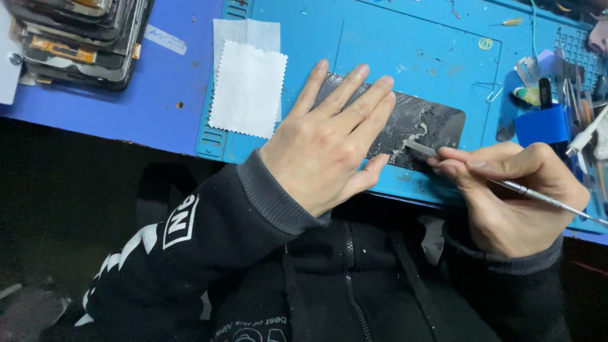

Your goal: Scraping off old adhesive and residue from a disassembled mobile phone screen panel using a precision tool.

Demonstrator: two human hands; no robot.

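A dark phone screen panel [423,123] smeared with pale glue residue lies flat on a blue work mat [392,44]. My left hand [329,142] rests palm down on the panel's left half, fingers spread and pressing it onto the mat. My right hand [513,190] pinches a thin metal scraper tool [532,195] like a pen. The tool's flat tip [418,147] touches the panel's near edge, where a curl of residue has gathered.
A white cloth with zigzag edges [247,88] lies on the mat's left part. A stack of phone screens [76,38] sits at the back left. A blue holder [543,123] with tweezers and other tools stands at the right.
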